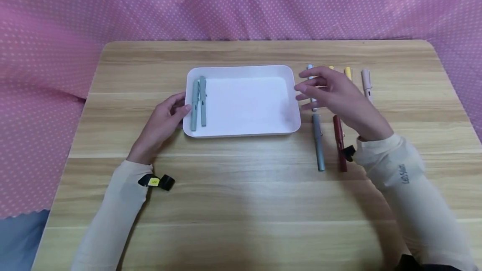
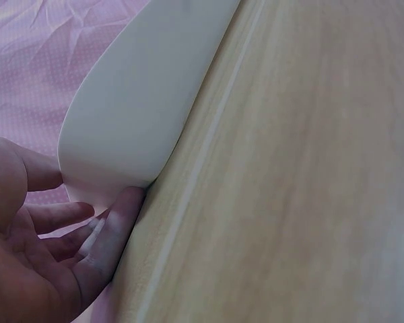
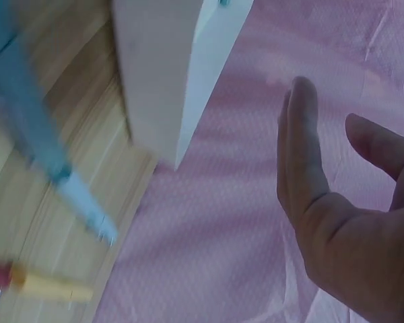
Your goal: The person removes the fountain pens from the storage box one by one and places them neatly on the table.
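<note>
A white tray (image 1: 244, 135) lies on the table, with two sage-green pens (image 1: 194, 106) side by side at its left end. My left hand (image 1: 160, 122) holds the tray's left end, thumb at the rim and fingers against the outer wall; the left wrist view shows these fingers (image 2: 124, 212) by the lower corner. Just off the tray's right rim hovers my right hand (image 1: 335, 93), fingers spread and nothing in them. Beneath and around it lie a light-blue pen (image 1: 309, 67), yellow pens (image 1: 348, 72), a lilac pen (image 1: 366, 80), a blue-grey pen (image 1: 318, 143) and a dark-red pen (image 1: 339, 137).
The wooden table (image 1: 241, 204) carries everything. Pink dotted cloth (image 1: 241, 3) hangs behind it and down the left side. Each wrist wears a small black camera (image 1: 165, 182). The right hand partly covers the back row of pens.
</note>
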A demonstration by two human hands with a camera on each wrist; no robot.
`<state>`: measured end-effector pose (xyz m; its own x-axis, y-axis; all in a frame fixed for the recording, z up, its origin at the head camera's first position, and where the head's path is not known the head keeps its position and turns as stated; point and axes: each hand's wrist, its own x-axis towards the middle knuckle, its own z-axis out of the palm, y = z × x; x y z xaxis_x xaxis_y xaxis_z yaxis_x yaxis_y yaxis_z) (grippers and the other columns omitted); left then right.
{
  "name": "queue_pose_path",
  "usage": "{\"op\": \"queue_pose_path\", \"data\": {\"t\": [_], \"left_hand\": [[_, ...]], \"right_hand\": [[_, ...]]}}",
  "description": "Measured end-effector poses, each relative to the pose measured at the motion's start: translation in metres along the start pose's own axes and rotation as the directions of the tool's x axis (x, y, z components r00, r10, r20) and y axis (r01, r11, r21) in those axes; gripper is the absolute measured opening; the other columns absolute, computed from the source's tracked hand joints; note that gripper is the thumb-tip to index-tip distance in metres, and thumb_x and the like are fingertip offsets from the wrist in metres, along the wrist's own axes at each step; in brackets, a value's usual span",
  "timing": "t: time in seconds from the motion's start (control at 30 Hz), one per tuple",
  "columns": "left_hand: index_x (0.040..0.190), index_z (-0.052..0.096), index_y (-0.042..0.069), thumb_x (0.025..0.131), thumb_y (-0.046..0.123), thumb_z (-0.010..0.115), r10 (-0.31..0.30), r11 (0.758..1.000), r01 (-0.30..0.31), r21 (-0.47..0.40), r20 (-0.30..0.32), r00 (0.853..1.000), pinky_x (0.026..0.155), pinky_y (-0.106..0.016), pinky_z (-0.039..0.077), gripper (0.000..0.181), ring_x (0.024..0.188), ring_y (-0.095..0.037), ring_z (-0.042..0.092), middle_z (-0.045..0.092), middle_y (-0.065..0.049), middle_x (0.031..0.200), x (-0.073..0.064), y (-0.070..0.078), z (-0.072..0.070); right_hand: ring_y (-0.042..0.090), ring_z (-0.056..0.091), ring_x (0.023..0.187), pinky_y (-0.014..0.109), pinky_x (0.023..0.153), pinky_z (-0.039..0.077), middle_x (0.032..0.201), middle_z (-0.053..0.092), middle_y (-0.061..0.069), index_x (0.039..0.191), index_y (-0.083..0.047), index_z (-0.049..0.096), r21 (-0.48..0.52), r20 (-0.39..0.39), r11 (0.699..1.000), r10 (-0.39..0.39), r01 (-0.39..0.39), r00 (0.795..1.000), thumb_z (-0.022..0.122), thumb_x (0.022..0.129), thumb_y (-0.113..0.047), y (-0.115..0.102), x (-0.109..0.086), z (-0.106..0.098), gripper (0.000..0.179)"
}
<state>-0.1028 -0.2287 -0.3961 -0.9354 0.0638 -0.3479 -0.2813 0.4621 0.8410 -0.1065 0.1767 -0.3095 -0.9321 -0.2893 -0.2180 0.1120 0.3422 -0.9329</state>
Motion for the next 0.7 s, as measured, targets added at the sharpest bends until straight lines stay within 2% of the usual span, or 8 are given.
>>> {"op": "queue_pose_path", "data": {"t": [0.13,0.33,0.53,0.7], "left_hand": [[0.164,0.034,0.022,0.109,0.040,0.053,-0.003,1.000,0.003,0.002,0.000,1.000,0.099,-0.039,0.052,0.060,0.125,-0.024,0.049,0.050,-0.006,0.147,0.000,0.000,-0.001],[0.164,0.034,0.021,0.109,0.038,0.053,-0.007,1.000,0.007,0.000,0.006,1.000,0.098,-0.039,0.052,0.060,0.125,-0.024,0.050,0.050,-0.006,0.147,0.001,0.001,0.001],[0.163,0.035,0.020,0.109,0.037,0.053,0.011,1.000,-0.011,0.002,-0.002,1.000,0.099,-0.039,0.052,0.059,0.125,-0.024,0.050,0.050,-0.006,0.147,0.001,0.000,0.000],[0.163,0.035,0.019,0.110,0.035,0.053,0.021,1.000,-0.021,-0.013,-0.001,1.000,0.100,-0.040,0.052,0.058,0.127,-0.023,0.050,0.050,-0.007,0.148,0.001,-0.001,0.000]], "right_hand": [[0.033,0.068,0.112,0.039,0.089,0.060,0.126,0.062,0.022,0.141,0.000,0.051,0.045,0.033,0.999,-0.006,0.005,0.999,0.066,0.104,-0.016,-0.005,0.014,0.020,0.043],[0.038,0.067,0.113,0.044,0.089,0.060,0.124,0.063,0.023,0.139,0.000,0.052,0.072,0.067,0.997,-0.006,0.001,0.998,0.069,0.102,-0.015,-0.008,0.031,0.043,0.044],[0.043,0.066,0.114,0.042,0.086,0.061,0.123,0.062,0.028,0.138,0.004,0.051,0.113,0.092,0.993,0.001,-0.012,0.996,0.067,0.101,-0.006,-0.014,0.044,0.067,0.041],[0.042,0.067,0.112,0.039,0.084,0.061,0.123,0.063,0.028,0.138,0.007,0.052,0.086,0.123,0.996,0.029,-0.039,0.992,0.066,0.101,-0.003,-0.023,0.056,0.096,0.041]]}}
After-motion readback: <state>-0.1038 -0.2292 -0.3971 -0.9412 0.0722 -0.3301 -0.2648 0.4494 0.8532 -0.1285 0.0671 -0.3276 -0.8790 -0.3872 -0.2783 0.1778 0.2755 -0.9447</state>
